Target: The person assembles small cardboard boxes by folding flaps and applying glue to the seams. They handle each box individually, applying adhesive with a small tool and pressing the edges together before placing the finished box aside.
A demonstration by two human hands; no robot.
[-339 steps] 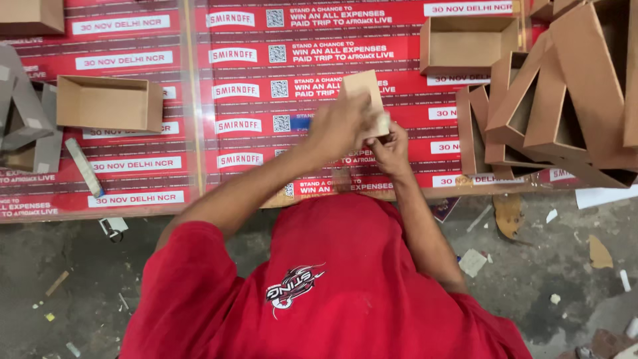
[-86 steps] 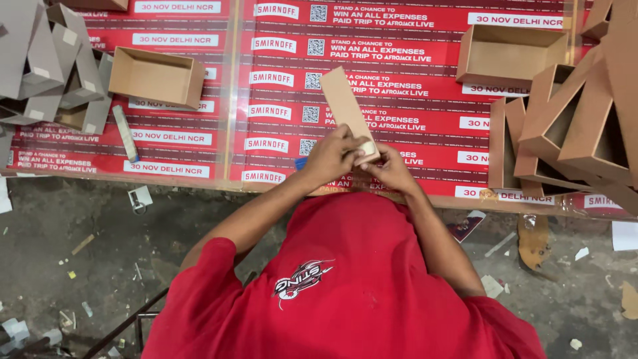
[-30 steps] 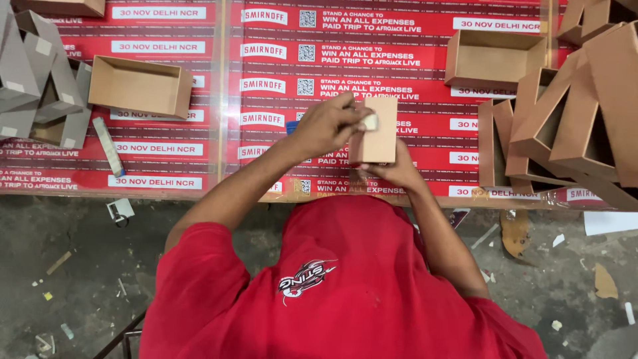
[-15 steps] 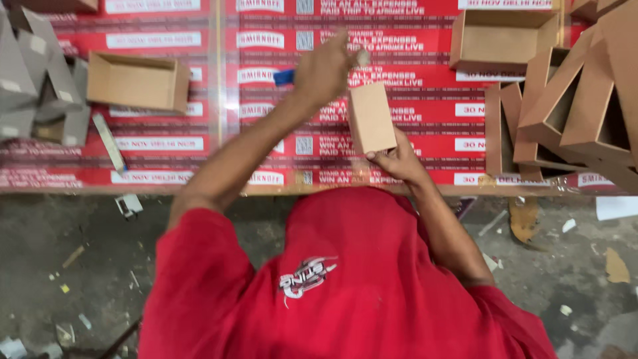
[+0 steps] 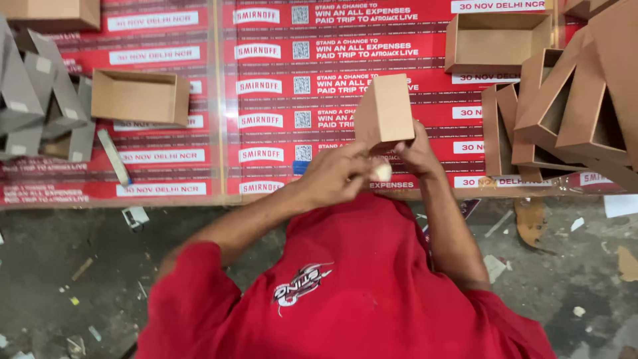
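Observation:
A small brown cardboard box (image 5: 384, 110) is held upright over the red printed work surface (image 5: 279, 100). My right hand (image 5: 417, 151) grips the box at its lower right corner. Just below the box's bottom edge, my left hand (image 5: 337, 176) pinches a small pale object (image 5: 382, 173) whose kind I cannot tell. Both hands meet close together at the near edge of the surface, above my red shirt. A small blue item (image 5: 300, 167) lies on the surface, partly hidden behind my left hand.
An open brown box (image 5: 139, 97) sits at the left, another (image 5: 497, 41) at the far right. Several nested box shells (image 5: 571, 113) lean at the right edge. Grey folded cardboard pieces (image 5: 40, 100) pile at the far left beside a narrow strip (image 5: 113, 157). Paper scraps litter the grey floor (image 5: 66, 279).
My left hand, stretched far forward over the surface half a second ago, has drawn back to the box's lower edge. The box has risen slightly and turned in my right hand.

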